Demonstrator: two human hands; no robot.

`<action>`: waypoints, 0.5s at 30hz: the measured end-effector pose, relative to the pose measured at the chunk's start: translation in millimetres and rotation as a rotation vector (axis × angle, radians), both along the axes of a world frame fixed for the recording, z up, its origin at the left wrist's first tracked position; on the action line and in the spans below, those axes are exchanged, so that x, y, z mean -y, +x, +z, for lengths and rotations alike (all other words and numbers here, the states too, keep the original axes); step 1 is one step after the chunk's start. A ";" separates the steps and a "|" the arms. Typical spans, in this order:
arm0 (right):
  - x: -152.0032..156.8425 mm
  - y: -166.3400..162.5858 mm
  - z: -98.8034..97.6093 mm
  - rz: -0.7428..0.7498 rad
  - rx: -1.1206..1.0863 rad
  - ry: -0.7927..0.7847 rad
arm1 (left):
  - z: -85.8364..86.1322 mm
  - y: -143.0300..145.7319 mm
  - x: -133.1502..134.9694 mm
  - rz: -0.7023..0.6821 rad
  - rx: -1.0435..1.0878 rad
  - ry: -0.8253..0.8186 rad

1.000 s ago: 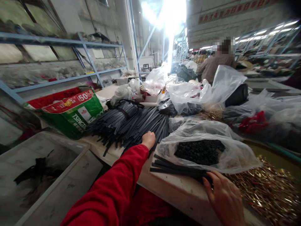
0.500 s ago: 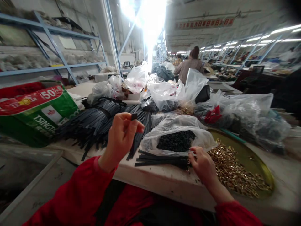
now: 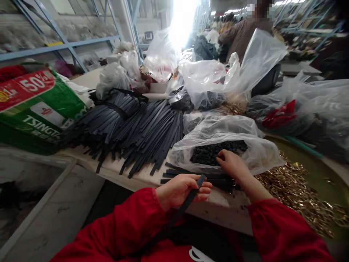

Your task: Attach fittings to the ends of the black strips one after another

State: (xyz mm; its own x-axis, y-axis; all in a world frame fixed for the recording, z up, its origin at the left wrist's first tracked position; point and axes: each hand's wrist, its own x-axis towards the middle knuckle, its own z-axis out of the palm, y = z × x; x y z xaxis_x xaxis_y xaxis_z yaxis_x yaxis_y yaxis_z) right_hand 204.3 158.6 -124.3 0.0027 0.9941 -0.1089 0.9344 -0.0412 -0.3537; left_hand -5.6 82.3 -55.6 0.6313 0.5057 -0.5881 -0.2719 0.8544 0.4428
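Left hand: your left hand (image 3: 181, 190) sits low at the near edge of the table (image 3: 212, 214), red sleeve to the wrist. Thumb and fingers pinch a black strip (image 3: 197, 185) near its top end.
Black strip: it slants from your fingers down toward your lap. The lower end is lost against dark clothing.
Right hand: your right hand (image 3: 231, 164) reaches forward palm down, fingers curled at the mouth of a clear plastic bag (image 3: 261, 153). Fingertips are on the small black pieces (image 3: 209, 154) inside. Can't tell if they grip one.
Between hands: a small bundle of strips (image 3: 177, 171) lies flat on the table just past your left hand. Its right end is hidden under your right hand.
Behind left: a big pile of strips (image 3: 136, 125) is fanned across the table, well apart from both hands.
Right: gold metal bits (image 3: 300, 196) lie heaped in a round tray (image 3: 313, 171) just beside the bag.
Far left: a green and red Tsingtao carton (image 3: 35, 105) stands on the table. A grey bin (image 3: 54, 203) sits below the table edge.
Back: more plastic bags (image 3: 207, 76) are heaped there. A co-worker (image 3: 242, 32) is behind them, well apart.
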 end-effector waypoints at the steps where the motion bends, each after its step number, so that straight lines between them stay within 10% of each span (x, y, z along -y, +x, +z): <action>1: -0.6 1.3 -0.8 -0.005 -0.004 0.004 | 0.0 -0.9 -2.0 -0.001 0.002 -0.005; 10: 5.0 7.4 -5.5 -0.075 -0.105 0.268 | 2.1 0.1 1.0 -0.021 0.014 -0.047; 15: 38.8 10.1 20.7 -0.178 -0.565 0.280 | 15.6 1.4 17.1 -0.048 -0.023 0.018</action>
